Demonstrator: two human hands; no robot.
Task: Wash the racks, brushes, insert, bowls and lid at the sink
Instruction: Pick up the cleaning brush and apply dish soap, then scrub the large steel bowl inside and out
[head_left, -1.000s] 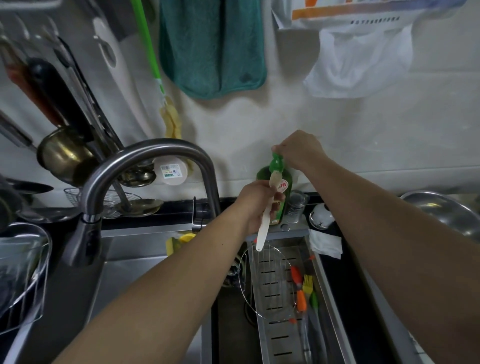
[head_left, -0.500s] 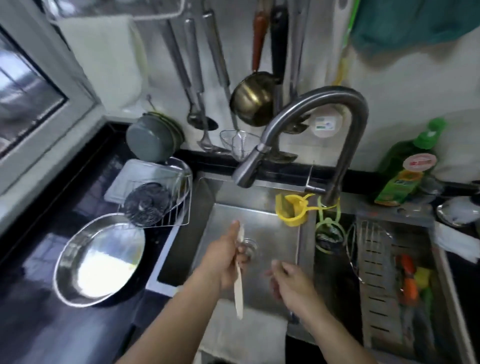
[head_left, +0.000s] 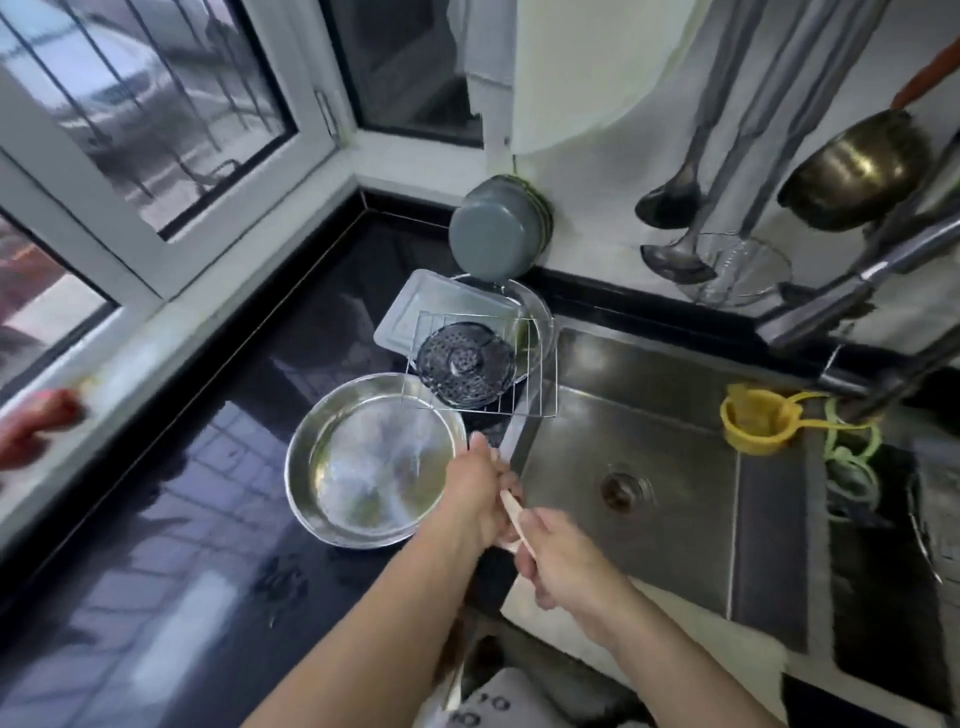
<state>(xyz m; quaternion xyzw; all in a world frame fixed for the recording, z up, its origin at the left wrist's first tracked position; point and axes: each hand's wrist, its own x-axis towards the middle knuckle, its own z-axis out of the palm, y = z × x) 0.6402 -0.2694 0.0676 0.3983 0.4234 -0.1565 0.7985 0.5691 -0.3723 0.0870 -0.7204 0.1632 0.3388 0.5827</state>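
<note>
Both hands meet at the front left corner of the stainless steel sink basin (head_left: 670, 462), over its rim. The left hand (head_left: 480, 493) has its fingers closed around the upper part of a pale, slim brush handle (head_left: 511, 512); the right hand (head_left: 556, 556) is curled shut around the same handle just below, the two hands touching. The handle slants between them, and its ends are hidden.

Just left of the hands, on the glossy black desk (head_left: 197, 519), sits a wide round shiny steel bowl (head_left: 363, 462), its near rim right beside the left hand. Behind the bowl, a square wire rack (head_left: 483, 364) overhangs the sink's left edge, with a dark round perforated insert (head_left: 462, 364) beneath it and a clear rectangular lid (head_left: 415, 306) under both. A grey round pan (head_left: 491, 234) leans against the back wall.

The basin floor around the drain (head_left: 621, 488) lies bare, and a yellow plastic strainer (head_left: 756, 421) rests at its back right. The desk left of the bowl is open.
</note>
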